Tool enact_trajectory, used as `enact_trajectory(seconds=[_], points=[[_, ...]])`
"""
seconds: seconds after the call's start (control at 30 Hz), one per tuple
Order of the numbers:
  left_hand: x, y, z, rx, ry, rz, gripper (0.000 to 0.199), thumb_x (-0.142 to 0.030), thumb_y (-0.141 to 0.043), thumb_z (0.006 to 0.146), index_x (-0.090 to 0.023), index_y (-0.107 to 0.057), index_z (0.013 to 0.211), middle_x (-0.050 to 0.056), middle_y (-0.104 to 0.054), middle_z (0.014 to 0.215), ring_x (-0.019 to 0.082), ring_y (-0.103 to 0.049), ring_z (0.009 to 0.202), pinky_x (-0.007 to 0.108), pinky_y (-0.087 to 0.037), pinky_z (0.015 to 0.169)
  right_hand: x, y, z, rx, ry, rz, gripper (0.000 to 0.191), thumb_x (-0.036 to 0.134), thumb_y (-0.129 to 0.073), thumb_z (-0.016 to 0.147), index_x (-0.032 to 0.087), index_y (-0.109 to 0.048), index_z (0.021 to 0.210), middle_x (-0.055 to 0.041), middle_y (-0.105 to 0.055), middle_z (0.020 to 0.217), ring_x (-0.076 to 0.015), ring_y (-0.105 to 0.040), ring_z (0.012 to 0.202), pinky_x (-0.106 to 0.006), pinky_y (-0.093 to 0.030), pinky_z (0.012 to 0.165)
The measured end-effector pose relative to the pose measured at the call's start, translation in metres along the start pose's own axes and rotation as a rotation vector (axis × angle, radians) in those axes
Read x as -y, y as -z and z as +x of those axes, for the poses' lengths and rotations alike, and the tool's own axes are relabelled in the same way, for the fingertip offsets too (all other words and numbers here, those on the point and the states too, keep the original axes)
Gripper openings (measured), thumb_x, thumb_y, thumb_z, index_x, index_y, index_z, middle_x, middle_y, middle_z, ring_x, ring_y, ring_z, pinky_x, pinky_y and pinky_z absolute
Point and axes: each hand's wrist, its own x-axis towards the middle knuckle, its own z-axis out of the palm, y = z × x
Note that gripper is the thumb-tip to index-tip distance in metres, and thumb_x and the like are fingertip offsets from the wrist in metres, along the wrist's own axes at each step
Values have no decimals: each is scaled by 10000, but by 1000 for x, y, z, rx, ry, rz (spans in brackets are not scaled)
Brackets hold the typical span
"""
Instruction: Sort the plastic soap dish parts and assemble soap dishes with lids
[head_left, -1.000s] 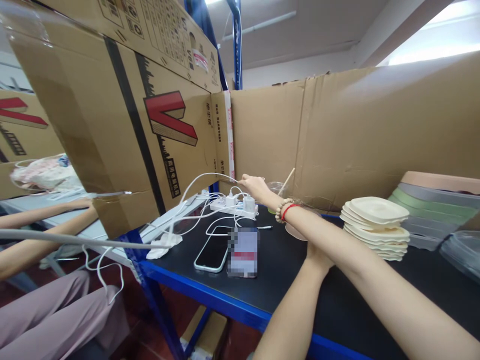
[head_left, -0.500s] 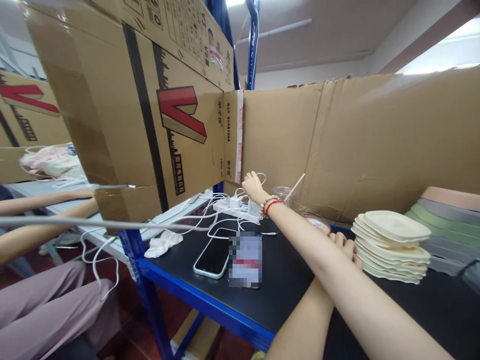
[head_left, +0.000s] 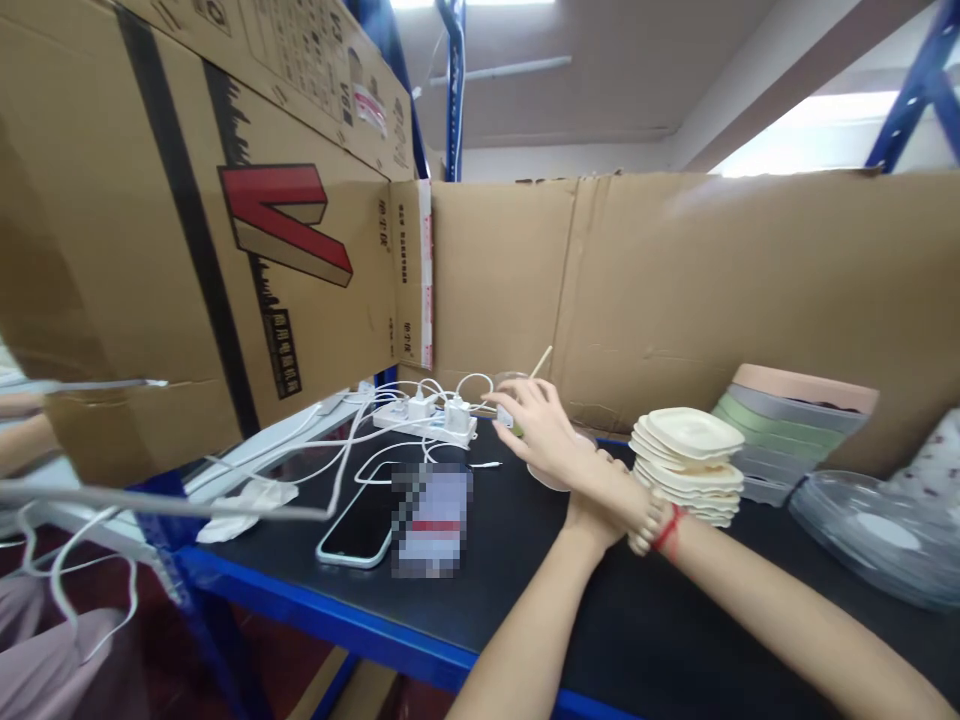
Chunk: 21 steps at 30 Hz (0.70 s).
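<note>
My right hand (head_left: pixel 534 425), with a bead bracelet and a red cord at the wrist, is open over the back of the black table, fingers apart and holding nothing visible. Behind its fingers a clear cup (head_left: pixel 513 381) with a pale stick (head_left: pixel 541 362) is partly hidden. My left hand (head_left: pixel 592 512) lies crossed under the right wrist, its fingers mostly covered, so its grip cannot be made out. A round pale dish or lid (head_left: pixel 550 478) shows partly beneath the hands. Just right of them stands a stack of cream square plates (head_left: pixel 688 460).
White chargers sit in a power strip (head_left: pixel 427 422) with tangled cables. A phone (head_left: pixel 356 525) and a blurred-out rectangular item (head_left: pixel 433 525) lie in front. Crumpled tissue (head_left: pixel 251 508), coloured bins (head_left: pixel 787 420) and clear lids (head_left: pixel 885 535) flank them. Cardboard panels (head_left: pixel 675 270) wall the table.
My right hand has drawn back from beside the chargers and its fingers have spread. My left hand has moved away from the plate stack, leftward under the right wrist. The view has turned right.
</note>
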Motion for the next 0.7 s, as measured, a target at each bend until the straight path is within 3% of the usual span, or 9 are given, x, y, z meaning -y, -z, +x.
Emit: enact_trajectory(seconds=[0.07, 0.17, 0.33, 0.5, 0.6, 0.7], points=[[-4, 5, -3, -5, 4, -11, 232, -210, -428, 844, -164, -584, 1009, 133, -576, 1050, 296, -472, 1121, 484, -321, 1004, -16, 15, -40, -170, -18, -61, 246, 230, -426, 871, 186, -592, 1047, -73, -581, 1071, -191, -482, 1023, -364, -274, 944], [-7, 6, -8, -46, 15, -48, 381, -174, -403, 814, -113, -501, 1178, 158, -524, 1181, 296, -429, 1183, 448, -318, 1014, -44, 35, -92, -304, -127, -196, 228, 237, -410, 875, 192, -595, 1001, -75, -590, 1006, -190, -504, 977, -365, -299, 914], [-9, -9, -2, -86, -12, -82, 330, -159, -389, 795, -143, -530, 1093, 109, -558, 1095, 228, -495, 1059, 393, -364, 946, -92, 54, -148, -356, -481, -420, 378, 434, -461, 829, 185, -594, 1081, -145, -534, 1122, -296, -467, 1078, -456, -353, 867], [-6, -7, 11, -150, 116, -82, 370, -183, -402, 820, -103, -486, 1172, 145, -500, 1199, 236, -434, 1147, 397, -310, 996, -116, 53, -172, -262, -522, -315, 373, 502, -460, 827, 211, -668, 933, -118, -603, 1038, -263, -556, 967, -446, -420, 816], [3, 11, 18, -192, 292, -28, 313, -192, -430, 818, -138, -541, 1106, 112, -527, 1159, 235, -439, 1132, 375, -322, 983, -117, 55, -172, -224, -498, -245, 347, 452, -436, 862, 213, -682, 911, -113, -619, 1026, -250, -572, 961, -461, -410, 859], [17, 30, 24, -173, 431, 29, 300, -240, -417, 845, -169, -561, 1099, 91, -529, 1180, 241, -424, 1160, 382, -311, 993, -114, 59, -168, -230, -513, -149, 347, 414, -423, 877, 181, -678, 916, -111, -629, 990, -233, -585, 919, -408, -441, 834]])
